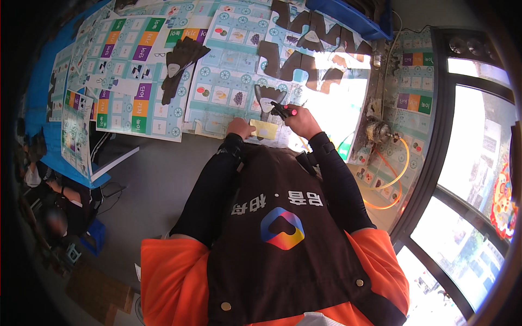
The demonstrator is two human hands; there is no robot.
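Observation:
My right hand (pixel 305 124) is closed around a small black tool (pixel 280 111) with a bright pink end; its exact kind is too small to make out. My left hand (pixel 238 128) lies at the front edge of the table, its fingertips closed on the left end of a flat pale yellow piece (pixel 263 130). Just beyond the yellow piece lies a dark cut piece (pixel 268 93) with a light grey patch, close to the black tool.
Printed sheets (pixel 225 81) cover the table. A dark stack (pixel 184 64) lies left; jagged brown pieces (pixel 293 64) lie behind. A blue bin (pixel 353 19) stands at the back right. Orange hoses (pixel 399 185) loop right. Another person (pixel 60 212) is at far left.

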